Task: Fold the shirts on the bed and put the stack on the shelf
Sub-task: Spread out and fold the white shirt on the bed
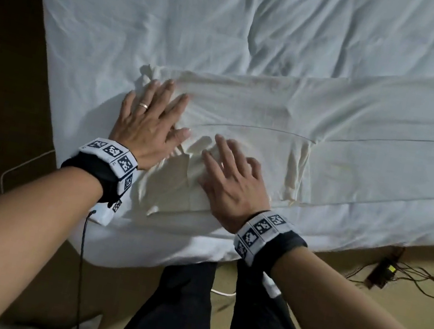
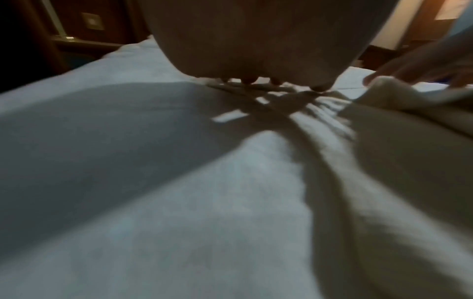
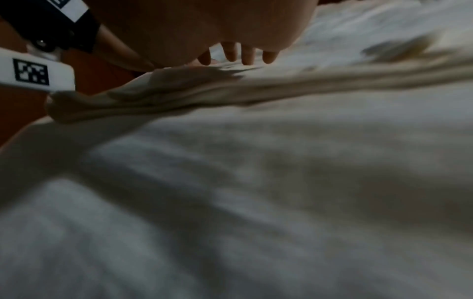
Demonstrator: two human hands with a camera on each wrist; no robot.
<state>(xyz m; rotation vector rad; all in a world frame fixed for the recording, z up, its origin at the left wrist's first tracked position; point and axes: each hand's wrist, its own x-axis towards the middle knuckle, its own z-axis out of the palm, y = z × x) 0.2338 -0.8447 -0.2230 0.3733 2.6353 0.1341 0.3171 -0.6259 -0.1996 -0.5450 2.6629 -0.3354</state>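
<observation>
A cream shirt (image 1: pixel 261 120) lies spread across the near part of the white bed (image 1: pixel 150 7), its body stretching off to the right. My left hand (image 1: pixel 155 113) presses flat on the shirt's left end with its fingers straight and spread. Just to its right my right hand (image 1: pixel 229 172) rests flat on a rumpled fold near the bed's front edge. Neither hand grips cloth. In the left wrist view the left hand's fingertips (image 2: pixel 276 82) touch the fabric. In the right wrist view the right hand's fingers (image 3: pixel 238 53) point down at a bunched cream fold (image 3: pixel 230 91).
The bed's left edge and near corner (image 1: pixel 88 228) drop to a tan floor. A black charger and tangled cables (image 1: pixel 385 269) lie on the floor at the right. A white cable (image 1: pixel 14 172) loops at the left. My dark-trousered legs (image 1: pixel 183 318) stand against the bed.
</observation>
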